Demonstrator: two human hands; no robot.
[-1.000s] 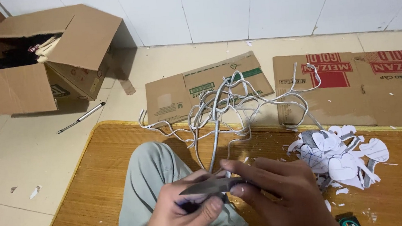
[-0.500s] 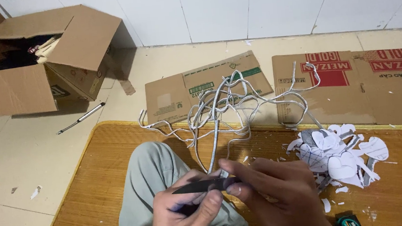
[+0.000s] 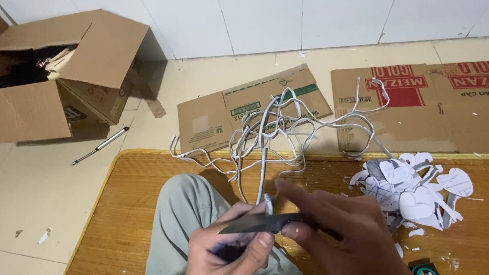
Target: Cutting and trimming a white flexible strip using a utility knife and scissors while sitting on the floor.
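Over the mat (image 3: pixel 116 225), the left hand (image 3: pixel 226 263) gripped scissors (image 3: pixel 261 223) while the right hand (image 3: pixel 341 235) pinched a paper strip (image 3: pixel 263 177) at the blades. Cut hearts (image 3: pixel 408 191) lay right of the mat's middle; tangled strips (image 3: pixel 279 125) remained uncut, apparently.

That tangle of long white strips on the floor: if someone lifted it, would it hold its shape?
Probably not. The white strips look thin and curl in loose loops, so they would likely droop and snag together. They seem light, like the paper cutouts beside them.
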